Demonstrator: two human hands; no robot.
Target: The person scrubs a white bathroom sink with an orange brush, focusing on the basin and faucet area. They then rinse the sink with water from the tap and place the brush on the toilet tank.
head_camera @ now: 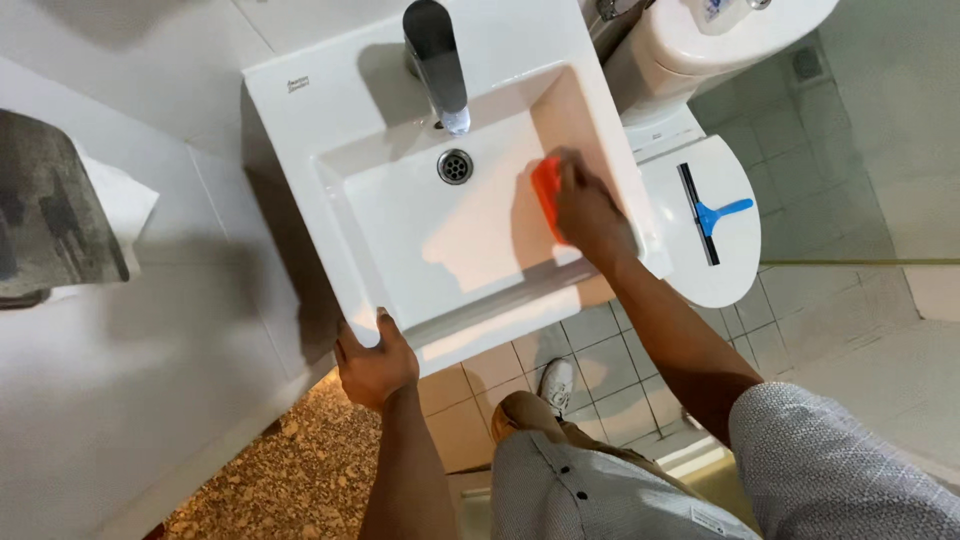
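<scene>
Your right hand point(590, 205) is down inside the white sink point(300, 130), fingers curled around an orange sponge point(546, 195) and pressing it against the basin's right inner wall. The sponge sits well to the right of the round metal drain point(454, 166) and below the chrome faucet point(437, 60), whose spout hangs over the back of the basin. Your left hand point(375, 360) grips the sink's front left corner, thumb up on the rim and fingers apparently wrapped under the edge, though the underside is hidden from you. It holds nothing but the rim.

To your right, just beside the sink, the toilet point(700, 40) has its lid closed, and a squeegee point(708, 212) with a blue handle and black blade lies flat on the lid. On the white counter point(150, 330) at your left lies a grey patterned cloth point(50, 210), well apart from the sink. Beneath you, a white shoe point(557, 385) stands on the tiled floor point(600, 340).
</scene>
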